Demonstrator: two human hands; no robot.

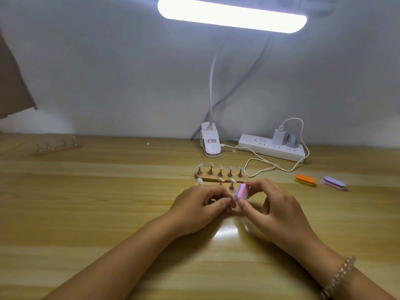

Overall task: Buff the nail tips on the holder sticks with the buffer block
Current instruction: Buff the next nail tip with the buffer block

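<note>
Your forearms come in from the bottom edge, a beaded bracelet on the right wrist at lower right, and both hands meet just below the middle of the frame. Under everything spreads the wooden table, lit by the bar lamp across the top. Its clip base stands above centre, with the white power strip to its right. Below those, a wooden holder base carries a back row of five holder sticks, each capped with a clear tip. A few more sticks stand just in front, partly hidden by your fingers. A second base sits blurred at upper left. Two spare buffers lie right of centre, an orange-and-yellow buffer and a purple-and-pink buffer.

Now the action! Your right hand clasps the buffer block, pink and purple, turned on edge. Your left hand is curled, pinching what looks like a single stick, and its nail tip touches the block's face. The stick itself is mostly hidden.

To do this well, I'd brace both wrists on the table and pinch close under the tip so it can't twist. Stroke lightly along its curve, rotating the stick rather than pressing harder. My guess is that thin plastic will flex or pop off under force.
</note>
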